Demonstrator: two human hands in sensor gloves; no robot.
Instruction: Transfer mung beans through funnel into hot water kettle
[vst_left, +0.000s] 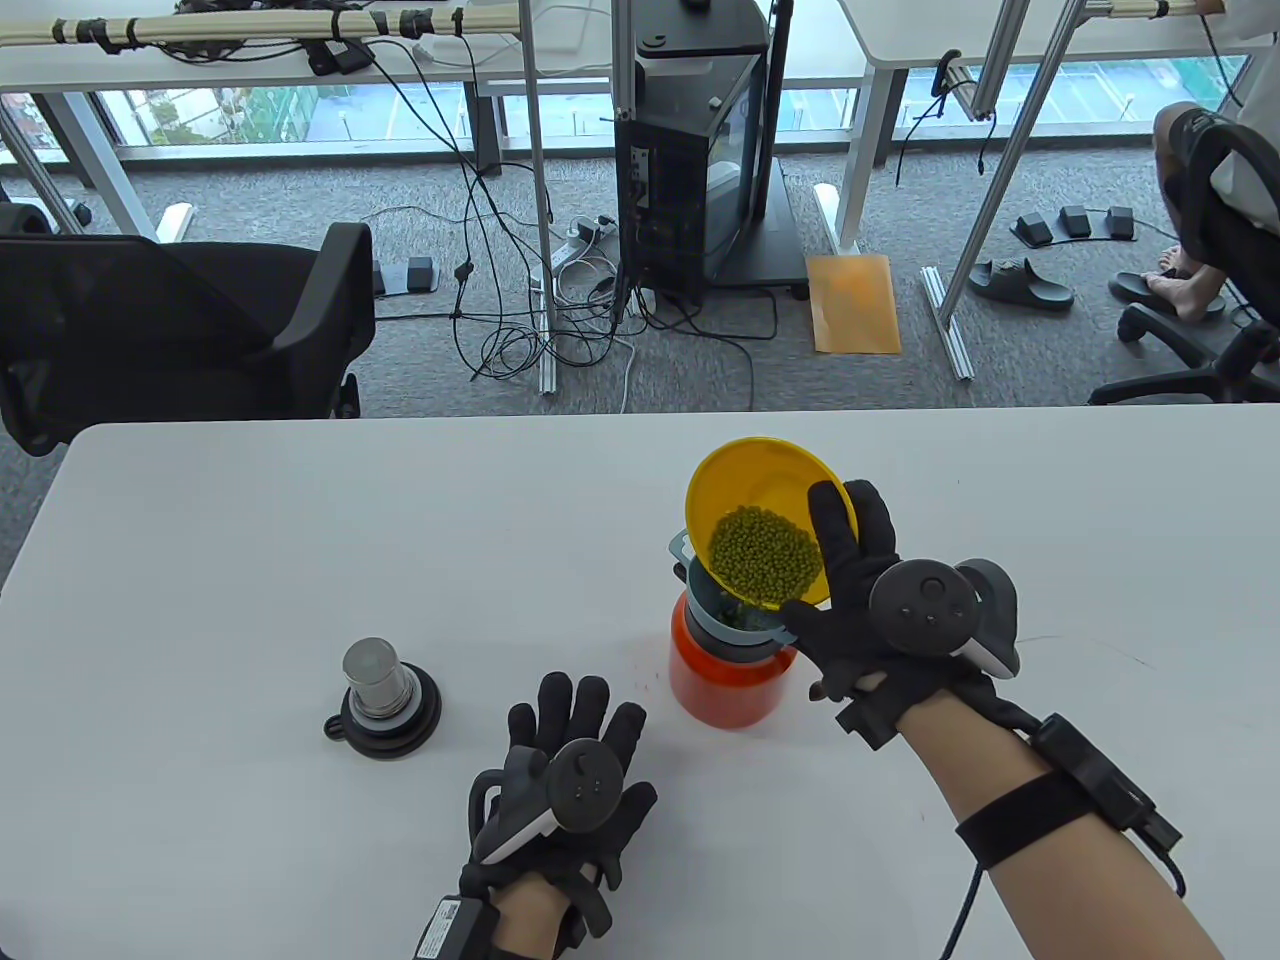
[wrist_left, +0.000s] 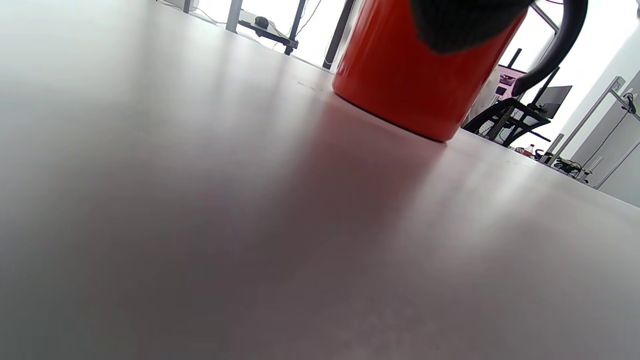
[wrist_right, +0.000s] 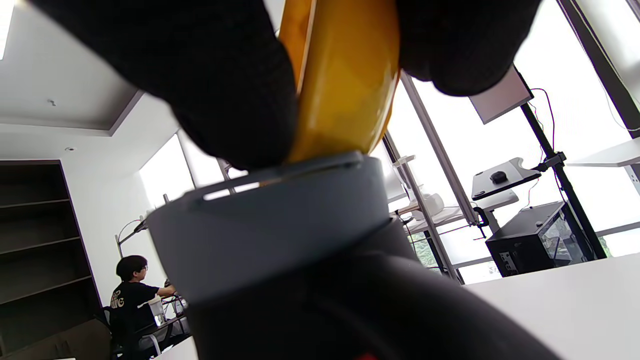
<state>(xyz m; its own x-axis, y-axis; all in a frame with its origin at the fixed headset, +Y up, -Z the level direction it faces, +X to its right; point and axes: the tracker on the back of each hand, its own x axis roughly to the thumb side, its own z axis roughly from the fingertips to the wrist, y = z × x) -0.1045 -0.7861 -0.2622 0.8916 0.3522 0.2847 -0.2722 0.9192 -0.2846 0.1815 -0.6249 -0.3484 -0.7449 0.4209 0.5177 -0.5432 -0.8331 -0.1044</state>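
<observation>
An orange-red kettle (vst_left: 727, 685) stands on the white table (vst_left: 250, 560) with a grey funnel (vst_left: 735, 620) in its mouth. My right hand (vst_left: 850, 590) grips a yellow bowl (vst_left: 765, 500) of green mung beans (vst_left: 763, 555) and holds it tilted over the funnel, its lower rim at the funnel's mouth. In the right wrist view my fingers (wrist_right: 215, 85) pinch the bowl (wrist_right: 345, 85) above the funnel (wrist_right: 280, 225). My left hand (vst_left: 570, 760) rests flat on the table, fingers spread, a little left of the kettle (wrist_left: 420, 75).
The kettle's lid (vst_left: 383, 695), black with a metal plug, sits upside down on the table at the left. A black office chair (vst_left: 180, 320) stands beyond the table's far left edge.
</observation>
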